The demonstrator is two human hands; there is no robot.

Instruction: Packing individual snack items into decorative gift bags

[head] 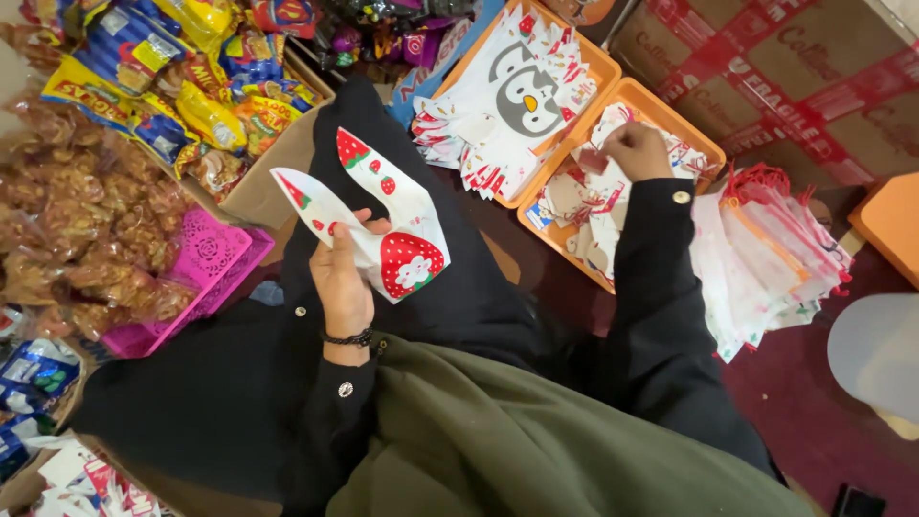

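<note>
Left hand point(343, 280) gripped a white strawberry-print bag point(383, 225) with two ear-like points, held over the person's dark lap. Right hand point(637, 150) was pinched on a small paper piece point(593, 161) in the nearer orange tray point(639, 94). A second orange tray point(601, 65) held a penguin-print bag point(525, 91). A pink basket point(206, 254) and snack packets point(182, 86) lay to the left.
</note>
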